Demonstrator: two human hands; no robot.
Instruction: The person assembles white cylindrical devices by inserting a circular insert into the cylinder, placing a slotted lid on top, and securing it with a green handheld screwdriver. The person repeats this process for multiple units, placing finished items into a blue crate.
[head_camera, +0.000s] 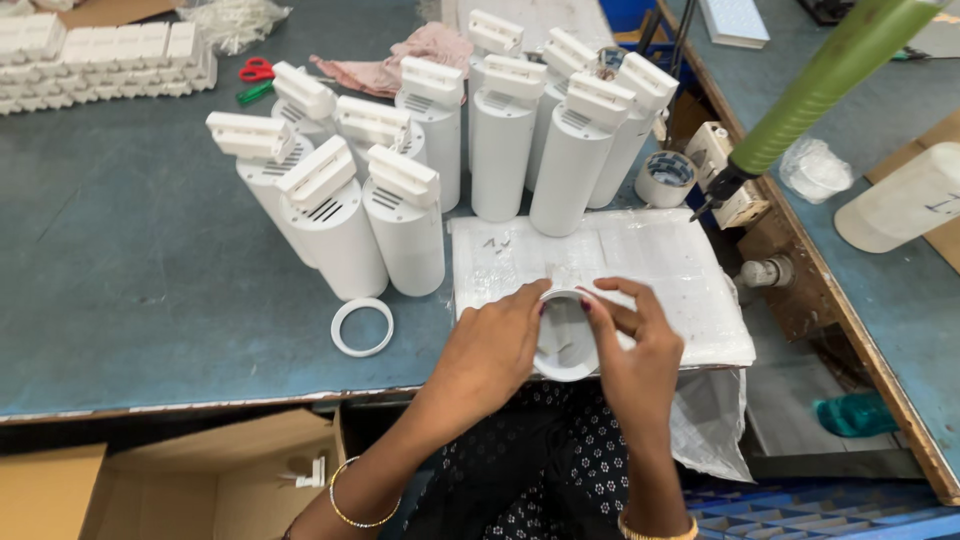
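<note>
Grey-blue workbench, white cylindrical lamp housings standing.
Both hands, left hand and right hand, pinch one open housing; best kept level, fingertips gripping the rim evenly.

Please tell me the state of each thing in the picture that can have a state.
Left hand: gripping the housing.
Right hand: gripping the housing.
Housing: held, open end up.
Cylinders: upright, caps on.
Ring: flat, loose.
Tape roll: on its side.
Scissors: lying closed.
Box: open.
</note>
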